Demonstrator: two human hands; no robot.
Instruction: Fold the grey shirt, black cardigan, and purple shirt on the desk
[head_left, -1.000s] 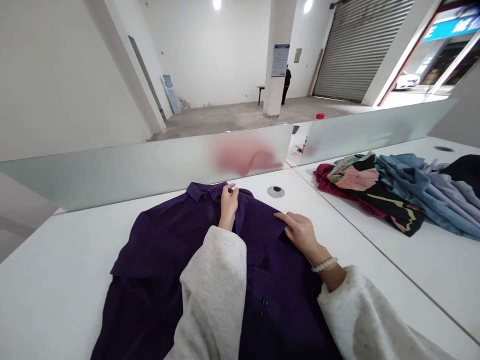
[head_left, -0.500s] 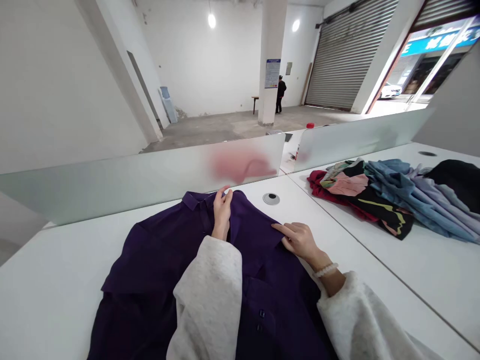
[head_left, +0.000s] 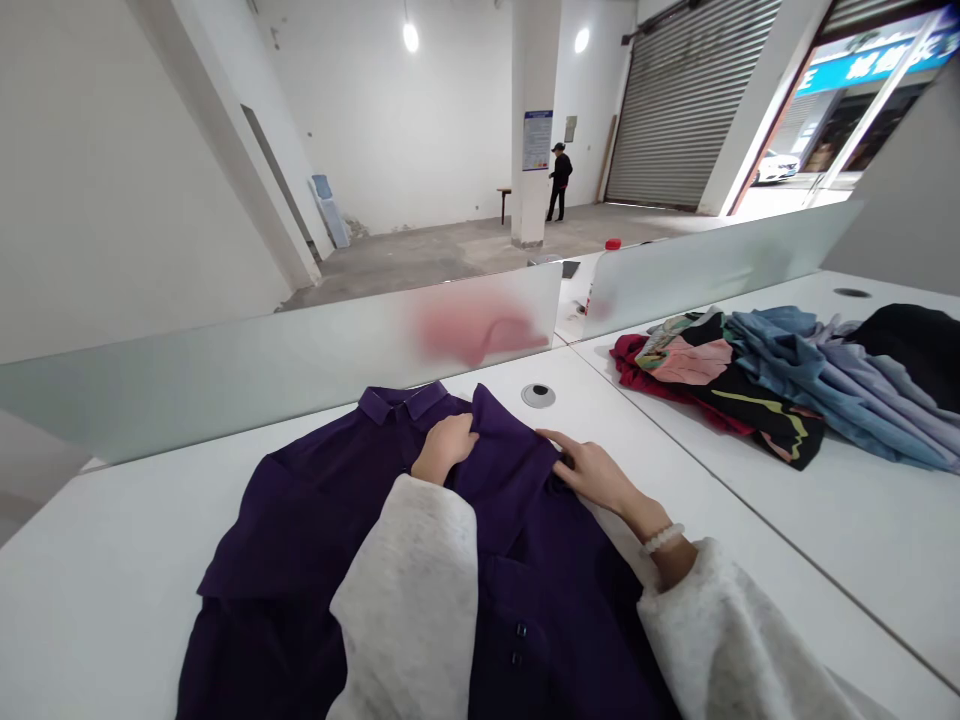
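Note:
A dark purple collared shirt (head_left: 300,520) lies on the white desk in front of me, with its collar toward the glass divider. My left hand (head_left: 446,447) is closed on the fabric just right of the collar, its fingertips partly hidden. A fold of cloth stands up beside it. At the right shoulder edge, my right hand (head_left: 596,477) pinches the shirt, thumb tucked at the cloth and index finger stretched along the edge. Two small dark buttons (head_left: 519,645) show on the lower part of the shirt.
A heap of mixed clothes (head_left: 772,380) lies on the desk to the right. A frosted divider (head_left: 300,350) runs along the desk's far edge. A round cable grommet (head_left: 538,395) sits near the shirt. Far behind, a person in dark clothes (head_left: 559,182) stands by a pillar.
My left hand has come down and closer, turning over with its fingers curled, and the raised cloth shifted beside it. The collar shows more fully. My right hand stays at the shoulder edge.

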